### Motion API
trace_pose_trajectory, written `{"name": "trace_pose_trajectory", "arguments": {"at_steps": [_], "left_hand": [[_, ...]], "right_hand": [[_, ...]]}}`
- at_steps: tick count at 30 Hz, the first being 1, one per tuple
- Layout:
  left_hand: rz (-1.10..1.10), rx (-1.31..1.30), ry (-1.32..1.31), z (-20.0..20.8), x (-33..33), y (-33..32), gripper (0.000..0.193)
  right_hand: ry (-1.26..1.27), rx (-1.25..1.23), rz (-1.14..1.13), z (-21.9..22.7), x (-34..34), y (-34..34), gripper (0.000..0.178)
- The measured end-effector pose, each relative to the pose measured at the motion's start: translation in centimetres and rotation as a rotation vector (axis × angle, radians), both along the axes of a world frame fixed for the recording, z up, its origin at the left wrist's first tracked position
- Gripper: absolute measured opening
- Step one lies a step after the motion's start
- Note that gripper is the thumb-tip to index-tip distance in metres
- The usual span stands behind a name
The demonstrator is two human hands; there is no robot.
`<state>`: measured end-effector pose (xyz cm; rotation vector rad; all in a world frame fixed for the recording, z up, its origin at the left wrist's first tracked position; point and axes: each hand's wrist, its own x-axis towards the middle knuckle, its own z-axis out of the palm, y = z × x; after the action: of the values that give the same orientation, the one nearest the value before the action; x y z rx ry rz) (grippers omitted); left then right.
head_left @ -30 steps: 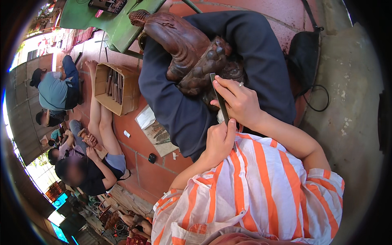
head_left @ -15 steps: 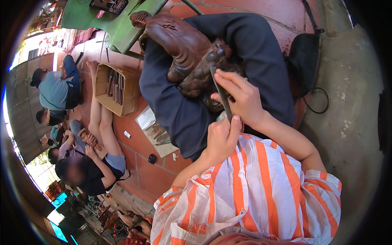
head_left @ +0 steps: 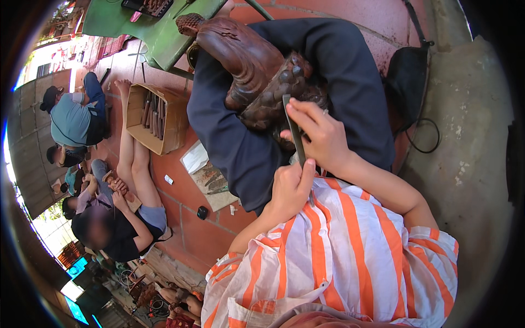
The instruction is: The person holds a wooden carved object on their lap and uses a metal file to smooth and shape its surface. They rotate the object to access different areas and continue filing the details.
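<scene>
A dark brown carved wooden statue of a seated figure lies tilted across my lap, its curled-hair head toward the upper left. Its knobbly carved base points toward my hands. Across that base lies the far end of a flat, dark metal file. My left hand is closed round the file's near part, thumb along it. My right hand grips it farther up, fingers close to its far end. The contact between file and wood is partly hidden by the right hand.
An open cardboard box of wooden-handled tools stands to the left. Nearby lie a board with shavings and a small black object. A green chair is ahead, a black bag at right. Other people sit at left.
The file and both my hands have shifted slightly back toward my body, and the file's near end has swung a little left. The statue has barely moved.
</scene>
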<state>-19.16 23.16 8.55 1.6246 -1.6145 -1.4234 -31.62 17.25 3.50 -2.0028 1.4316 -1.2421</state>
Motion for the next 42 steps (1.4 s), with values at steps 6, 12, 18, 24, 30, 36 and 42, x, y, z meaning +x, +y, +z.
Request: {"name": "trace_pose_trajectory", "arguments": {"at_steps": [6,12,18,24,30,36,42], "left_hand": [[-0.001,-0.03,0.044,0.2,-0.1,-0.4,0.038],[0.0,0.041,0.056,-0.7,0.6,0.9,0.036],[0.035,0.078,0.186,0.0,0.4,-0.7,0.039],[0.038,0.083,0.15,-0.7,0.9,1.0,0.038],[0.026,0.114,0.206,-0.7,1.1,-0.1,0.036],[0.02,0.028,0.139,-0.6,0.7,0.5,0.035],[0.019,0.026,0.146,-1.1,0.9,0.8,0.035]], "right_hand": [[-0.052,-0.033,-0.02,0.2,-0.1,-0.7,0.045],[0.051,0.01,0.039,-0.2,0.3,0.5,0.044],[-0.086,0.03,-0.021,0.4,0.0,-0.8,0.047],[-0.02,0.039,0.046,0.1,0.2,0.3,0.048],[-0.064,0.025,-0.018,0.3,0.2,-0.6,0.047],[-0.1,0.107,0.036,0.7,0.1,0.0,0.052],[-0.035,0.091,0.061,0.2,0.2,0.3,0.052]]}}
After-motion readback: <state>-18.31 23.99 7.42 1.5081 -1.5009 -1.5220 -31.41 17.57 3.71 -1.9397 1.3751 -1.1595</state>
